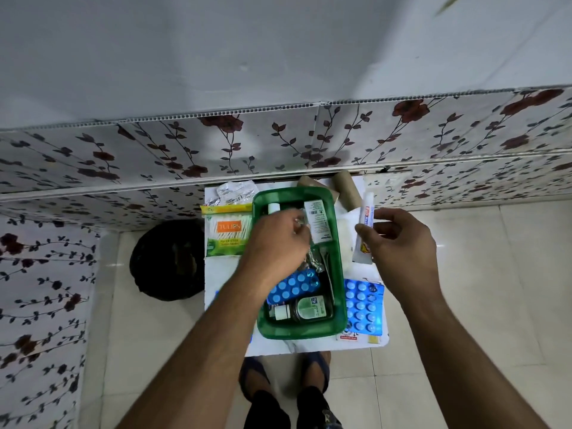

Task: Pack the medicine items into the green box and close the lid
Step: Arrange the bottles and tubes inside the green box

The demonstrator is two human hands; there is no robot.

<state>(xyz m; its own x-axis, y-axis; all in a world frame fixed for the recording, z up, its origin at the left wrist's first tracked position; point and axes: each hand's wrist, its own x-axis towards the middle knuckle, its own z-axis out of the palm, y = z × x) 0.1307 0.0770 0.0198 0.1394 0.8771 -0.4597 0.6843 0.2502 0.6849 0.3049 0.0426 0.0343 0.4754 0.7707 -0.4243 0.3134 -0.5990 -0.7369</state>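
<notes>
The green box (340,292) stands open on a small white table (368,270). Inside lie a blue blister strip (294,287), a green bottle (309,308), a white tube (318,221) and a small white-capped bottle (274,208). My left hand (275,243) reaches into the box with its fingers pinched on a small clear item that is blurred. My right hand (402,243) holds a white ointment tube (364,233) upright just right of the box. Another blue blister sheet (363,305) lies on the table to the right. No lid is visible.
A pack of cotton buds (227,232) and a crumpled foil strip (235,193) lie left of the box. Two cardboard rolls (346,188) rest at the table's back. A black bin (168,260) stands on the floor to the left. The wall is close behind.
</notes>
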